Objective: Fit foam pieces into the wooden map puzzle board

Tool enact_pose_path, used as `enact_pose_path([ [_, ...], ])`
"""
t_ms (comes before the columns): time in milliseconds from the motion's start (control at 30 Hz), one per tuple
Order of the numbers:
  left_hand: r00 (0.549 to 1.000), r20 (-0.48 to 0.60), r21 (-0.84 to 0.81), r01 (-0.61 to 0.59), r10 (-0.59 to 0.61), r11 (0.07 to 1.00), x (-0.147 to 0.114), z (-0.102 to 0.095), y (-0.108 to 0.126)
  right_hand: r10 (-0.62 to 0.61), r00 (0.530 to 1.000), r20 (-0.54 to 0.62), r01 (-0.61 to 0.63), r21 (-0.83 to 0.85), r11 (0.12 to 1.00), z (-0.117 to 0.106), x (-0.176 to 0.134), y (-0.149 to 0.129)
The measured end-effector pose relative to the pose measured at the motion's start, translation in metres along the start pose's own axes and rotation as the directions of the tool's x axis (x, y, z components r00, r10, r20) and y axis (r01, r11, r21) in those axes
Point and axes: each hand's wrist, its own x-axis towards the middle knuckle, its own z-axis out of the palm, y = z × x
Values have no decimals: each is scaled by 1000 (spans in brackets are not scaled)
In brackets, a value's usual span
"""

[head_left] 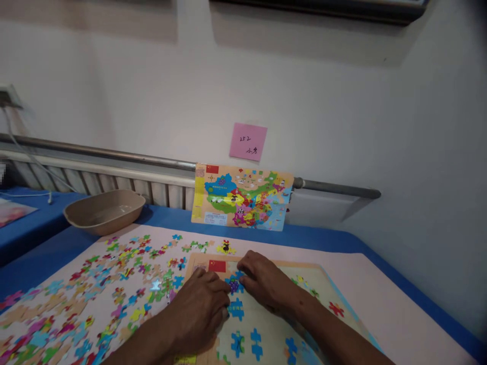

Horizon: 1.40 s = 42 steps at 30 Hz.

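Observation:
Blue jigsaw puzzle pieces with purple grapes (pixel 233 286) lie on the puzzle board (pixel 274 314), between my two hands. My left hand (pixel 207 301) rests on the board's left side, fingers curled in and tips against the left edge of the grape pieces. From the other side, the thumb and forefinger of my right hand (pixel 264 279) close on the blue pieces at their upper right. Just below sits a blue piece with yellow characters (pixel 236 309). Nearer me on the board are a blue-green piece (pixel 238 344) and another blue pair (pixel 256 344).
Many loose puzzle pieces (pixel 125 294) spread over the pale sheet on the left. A printed map picture (pixel 243 197) leans at the back against the metal rail (pixel 338 188). At the back left stands a beige basin (pixel 104 210). A pink note (pixel 248 142) sticks to the wall.

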Motion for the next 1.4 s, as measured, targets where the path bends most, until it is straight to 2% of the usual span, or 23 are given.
enact_pose_path([
  [367, 1000, -15, -4, 4, -4, 1000, -1, 0, -1, 76, 997, 9, -77, 53, 996, -8, -1, -8],
  [833, 1000, -16, -21, -9, 9, 1000, -2, 0, -1, 100, 995, 30, -103, 104, 989, -9, -3, 3],
  [1100, 1000, -18, 8, -22, 22, 1000, -2, 1, -2, 91, 995, 35, -94, 87, 992, -11, 0, -7],
  [1400, 998, 13, 37, -58, 58, 998, -2, -2, -4, 110, 993, 45, -112, 46, 993, -4, 5, -4],
])
